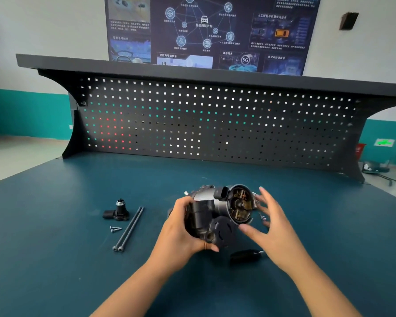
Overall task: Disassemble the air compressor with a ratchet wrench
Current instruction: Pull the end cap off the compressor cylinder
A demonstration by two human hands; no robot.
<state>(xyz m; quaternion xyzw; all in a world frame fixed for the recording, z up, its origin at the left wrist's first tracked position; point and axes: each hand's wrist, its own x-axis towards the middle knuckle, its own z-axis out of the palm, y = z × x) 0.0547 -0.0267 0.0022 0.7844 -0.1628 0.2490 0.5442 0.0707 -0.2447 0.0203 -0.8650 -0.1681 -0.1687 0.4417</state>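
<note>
Air compressor [217,211] gripped in curled left hand [181,227], right hand [272,227] spread open beside its exposed end, "5G" legible on far poster [204,35]

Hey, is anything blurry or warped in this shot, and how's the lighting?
Head view: the right hand shows motion blur; the compressor in the left hand looks fairly sharp; the wide lens bows the shelf; lighting is even, with soft shadows on the table.

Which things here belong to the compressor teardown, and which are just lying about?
Job: compressor, gripped by left hand; right hand, open beside it; long bolts; screws; black fitting; black-handled tool.
Not the job: pegboard; poster.
</note>
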